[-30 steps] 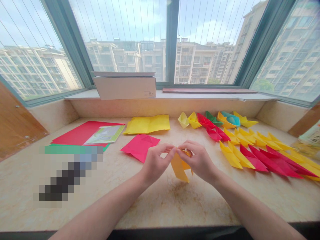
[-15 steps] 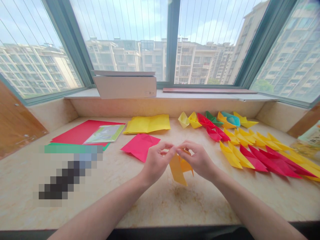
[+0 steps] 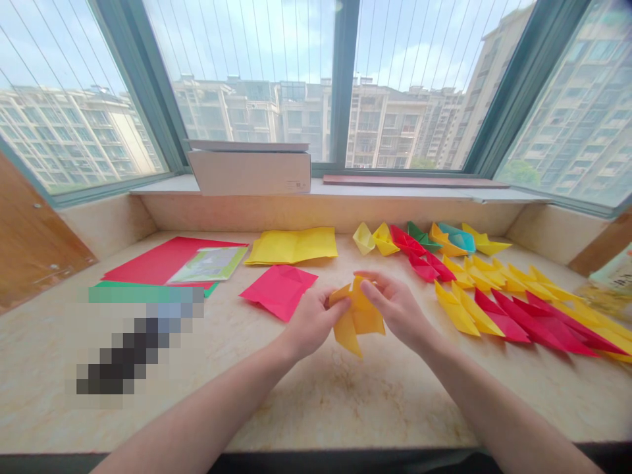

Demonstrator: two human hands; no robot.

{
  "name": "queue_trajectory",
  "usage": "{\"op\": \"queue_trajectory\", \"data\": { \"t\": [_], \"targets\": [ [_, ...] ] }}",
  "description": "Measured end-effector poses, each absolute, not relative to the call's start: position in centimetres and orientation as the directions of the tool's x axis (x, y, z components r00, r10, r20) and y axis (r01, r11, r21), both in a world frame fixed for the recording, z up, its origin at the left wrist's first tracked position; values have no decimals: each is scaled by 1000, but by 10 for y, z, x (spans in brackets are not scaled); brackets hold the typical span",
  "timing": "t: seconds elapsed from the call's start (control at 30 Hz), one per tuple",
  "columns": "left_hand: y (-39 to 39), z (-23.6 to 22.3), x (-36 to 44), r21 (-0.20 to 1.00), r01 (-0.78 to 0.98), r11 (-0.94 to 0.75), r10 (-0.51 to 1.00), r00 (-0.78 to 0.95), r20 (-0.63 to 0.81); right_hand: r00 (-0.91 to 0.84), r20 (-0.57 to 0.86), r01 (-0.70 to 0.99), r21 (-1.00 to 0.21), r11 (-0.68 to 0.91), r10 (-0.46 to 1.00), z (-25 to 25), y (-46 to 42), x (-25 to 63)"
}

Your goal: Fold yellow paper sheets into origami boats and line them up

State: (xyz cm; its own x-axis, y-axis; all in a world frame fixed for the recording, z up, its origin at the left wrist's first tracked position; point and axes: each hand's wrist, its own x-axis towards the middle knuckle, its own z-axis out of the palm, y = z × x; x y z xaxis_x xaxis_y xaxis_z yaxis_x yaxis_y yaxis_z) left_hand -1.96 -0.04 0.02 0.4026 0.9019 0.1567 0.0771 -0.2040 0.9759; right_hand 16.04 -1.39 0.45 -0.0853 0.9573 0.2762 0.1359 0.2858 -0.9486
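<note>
Between both hands, a folded yellow-orange paper [image 3: 363, 313] is held up above the stone counter, its flaps standing apart. My left hand [image 3: 316, 319] pinches its left side, thumb in front. On its right edge my right hand [image 3: 391, 303] has the thumb in front and the fingers behind. Just left of my left hand lies a creased pink-red square of paper [image 3: 279, 291]. Behind it is a creased yellow sheet [image 3: 292, 245]. To the right of my right hand sit yellow folded paper boats [image 3: 457, 309] and dark red ones [image 3: 533, 316].
Red sheets [image 3: 148, 263], a green sheet and a clear packet [image 3: 208, 264] lie at the left, near a pixelated dark item [image 3: 128, 349]. More coloured boats [image 3: 409, 238] line the back right. A white box [image 3: 251, 171] stands on the window ledge.
My hands have moved apart from each other. The yellow-orange paper has turned and spread, so more of its flaps face me.
</note>
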Motion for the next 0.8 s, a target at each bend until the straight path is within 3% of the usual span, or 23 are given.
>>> {"op": "queue_trajectory", "data": {
  "t": [0.1,0.2,0.4,0.57,0.8],
  "targets": [
    [3,3,-20,991,-48,-123,937,324,132,-123,256,-46,-966,252,959,4,-12,162],
    [5,2,-20,987,-117,-106,952,276,135,-155,255,-113,-964,240,954,5,-10,162],
    [4,-2,-20,982,-95,-163,946,268,183,-183,301,44,-949,313,936,2,-12,157],
    [0,-1,-18,985,-136,-107,943,300,144,-177,373,153,-904,399,911,-8,-10,158],
    [-5,6,-15,976,-210,-55,939,322,122,-167,442,167,-868,468,881,-6,-11,157]
  ]
}}
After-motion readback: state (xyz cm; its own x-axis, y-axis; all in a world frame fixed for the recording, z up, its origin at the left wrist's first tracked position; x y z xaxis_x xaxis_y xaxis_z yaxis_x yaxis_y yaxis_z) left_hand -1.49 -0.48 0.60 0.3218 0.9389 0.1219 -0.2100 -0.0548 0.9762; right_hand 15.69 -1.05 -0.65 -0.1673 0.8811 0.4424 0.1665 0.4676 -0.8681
